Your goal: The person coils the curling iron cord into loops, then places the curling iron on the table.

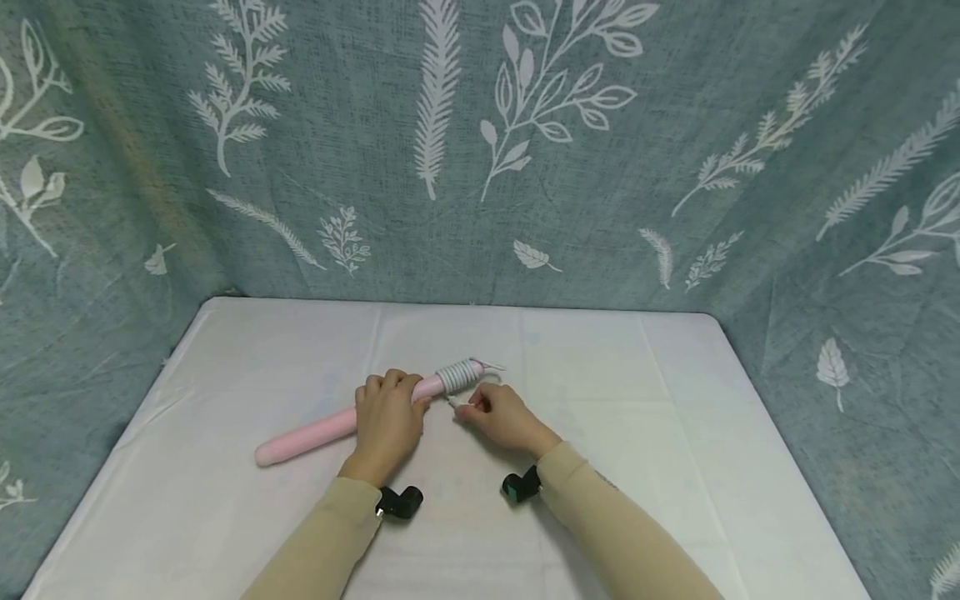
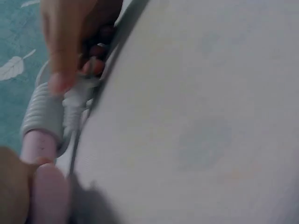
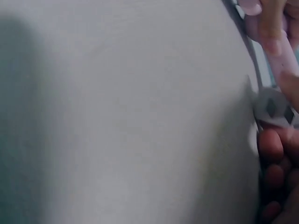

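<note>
A long pink wand (image 1: pixel 311 437), rounded at its near-left end, lies slanted over the white table. Pale grey cord (image 1: pixel 459 375) is wound in several tight turns about its far-right end, and a short loop sticks out past the tip. My left hand (image 1: pixel 386 417) grips the wand around its middle, just below the coils. Beside the coils, my right hand (image 1: pixel 506 417) pinches the cord's grey plug (image 2: pixel 74 100) between thumb and fingers. Two dark diamond-shaped marks show on the plug's face in the right wrist view. The wand's middle is hidden under the left hand.
A white cloth covers the table (image 1: pixel 600 358), with faint fold lines across it. Green-blue curtains (image 1: pixel 360 233) with white leaf prints hang behind and at both sides. Dark wrist cameras (image 1: pixel 401 502) are strapped at both sleeves.
</note>
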`<act>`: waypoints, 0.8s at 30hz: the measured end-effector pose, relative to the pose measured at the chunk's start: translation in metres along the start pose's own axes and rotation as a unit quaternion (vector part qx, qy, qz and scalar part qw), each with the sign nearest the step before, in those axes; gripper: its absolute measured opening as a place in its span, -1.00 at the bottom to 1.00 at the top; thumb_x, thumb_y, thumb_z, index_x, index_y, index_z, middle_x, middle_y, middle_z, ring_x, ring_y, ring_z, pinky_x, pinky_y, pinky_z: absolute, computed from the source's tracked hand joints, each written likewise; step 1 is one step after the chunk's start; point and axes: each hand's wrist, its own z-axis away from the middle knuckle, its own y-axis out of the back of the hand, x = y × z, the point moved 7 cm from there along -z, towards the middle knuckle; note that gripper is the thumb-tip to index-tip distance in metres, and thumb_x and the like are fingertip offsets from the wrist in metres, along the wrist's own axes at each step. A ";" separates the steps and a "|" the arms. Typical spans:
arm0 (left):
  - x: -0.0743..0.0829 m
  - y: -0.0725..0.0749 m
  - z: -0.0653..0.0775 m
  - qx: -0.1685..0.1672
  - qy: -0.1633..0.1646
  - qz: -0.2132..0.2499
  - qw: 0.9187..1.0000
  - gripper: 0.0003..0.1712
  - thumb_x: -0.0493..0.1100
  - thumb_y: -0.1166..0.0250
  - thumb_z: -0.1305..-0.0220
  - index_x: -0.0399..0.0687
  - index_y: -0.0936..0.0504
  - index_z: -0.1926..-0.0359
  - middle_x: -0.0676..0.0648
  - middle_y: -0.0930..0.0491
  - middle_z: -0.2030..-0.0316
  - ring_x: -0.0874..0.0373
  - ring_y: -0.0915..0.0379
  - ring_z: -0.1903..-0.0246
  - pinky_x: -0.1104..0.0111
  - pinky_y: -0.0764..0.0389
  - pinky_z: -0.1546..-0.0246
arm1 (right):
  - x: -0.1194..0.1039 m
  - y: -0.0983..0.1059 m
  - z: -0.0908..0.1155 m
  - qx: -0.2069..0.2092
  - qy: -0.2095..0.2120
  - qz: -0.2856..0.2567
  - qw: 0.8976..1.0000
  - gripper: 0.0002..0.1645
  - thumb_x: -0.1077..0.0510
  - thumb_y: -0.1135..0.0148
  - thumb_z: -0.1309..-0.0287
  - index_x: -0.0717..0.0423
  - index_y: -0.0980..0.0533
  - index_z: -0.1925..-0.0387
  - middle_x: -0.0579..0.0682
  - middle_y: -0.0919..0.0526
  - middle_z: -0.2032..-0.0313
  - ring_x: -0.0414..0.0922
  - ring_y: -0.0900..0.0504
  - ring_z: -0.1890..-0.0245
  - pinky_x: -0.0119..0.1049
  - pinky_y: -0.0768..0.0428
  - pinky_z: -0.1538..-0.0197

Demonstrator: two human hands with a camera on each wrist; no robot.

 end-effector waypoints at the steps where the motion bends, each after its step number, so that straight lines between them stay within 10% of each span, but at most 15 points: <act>1: -0.001 -0.001 0.000 -0.014 0.002 0.000 1.000 -0.60 -0.10 -0.33 -0.24 -0.18 -0.60 -0.07 -0.19 -0.51 0.02 -0.22 -0.31 0.04 -0.02 -0.23 0.03 | 0.001 0.000 0.000 -0.007 0.000 -0.007 1.000 -0.74 -0.02 -0.27 -0.26 0.05 -0.48 0.40 -0.19 -0.44 0.54 -0.29 -0.36 0.54 -0.40 -0.37 0.40; 7: -0.005 -0.005 0.000 -0.068 0.007 -0.003 0.998 -0.57 -0.11 -0.19 -0.36 -0.14 -0.53 -0.20 -0.18 -0.46 -0.09 -0.26 -0.30 0.00 -0.06 -0.20 0.02 | 0.005 0.002 -0.002 -0.029 -0.004 -0.042 0.999 -0.74 -0.04 -0.30 -0.23 0.04 -0.49 0.36 -0.16 -0.50 0.49 -0.26 -0.41 0.47 -0.36 -0.40 0.32; 24: 0.000 -0.013 0.001 -0.059 -0.008 -0.041 0.997 -0.56 -0.10 -0.23 -0.33 -0.14 -0.53 -0.19 -0.18 -0.46 -0.07 -0.24 -0.34 0.04 -0.05 -0.25 0.07 | 0.017 0.001 -0.003 -0.029 -0.015 -0.064 0.997 -0.73 -0.09 -0.30 -0.21 -0.01 -0.50 0.39 -0.15 -0.51 0.48 -0.24 -0.42 0.46 -0.34 -0.40 0.31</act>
